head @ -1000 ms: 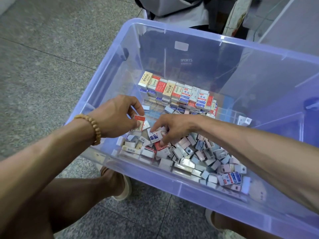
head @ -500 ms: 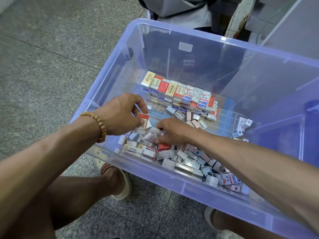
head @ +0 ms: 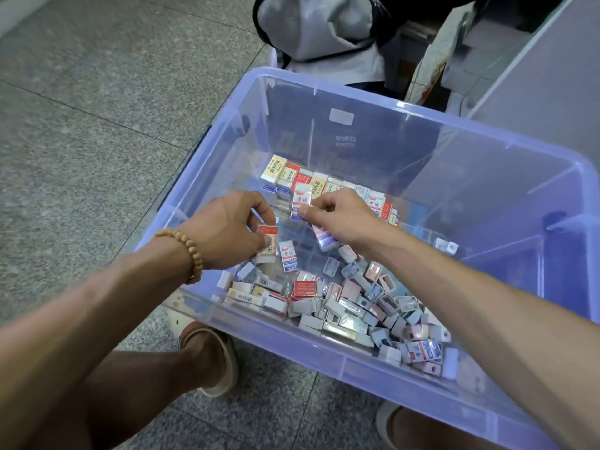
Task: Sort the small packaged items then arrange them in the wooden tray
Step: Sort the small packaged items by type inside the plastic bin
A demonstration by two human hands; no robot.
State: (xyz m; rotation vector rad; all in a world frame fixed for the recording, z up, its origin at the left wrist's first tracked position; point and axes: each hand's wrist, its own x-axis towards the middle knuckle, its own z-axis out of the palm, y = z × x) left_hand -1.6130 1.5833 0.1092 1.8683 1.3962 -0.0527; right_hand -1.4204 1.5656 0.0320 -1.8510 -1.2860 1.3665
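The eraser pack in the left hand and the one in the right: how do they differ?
The left hand pinches a red-topped pack marked 2B; the right hand pinches a white pack with red characters. The red-topped pack sits low, just above the loose pile; the white pack is raised near the sorted row. Both are small, rectangular and inside the clear bin.

Both forearms extended forward and downward. Left hand (head: 227,228): fingers curled, thumb and fingertips pinching a pack (head: 268,243); beaded wrist. Right hand (head: 337,216): fingers curled, pinching another pack (head: 301,203).
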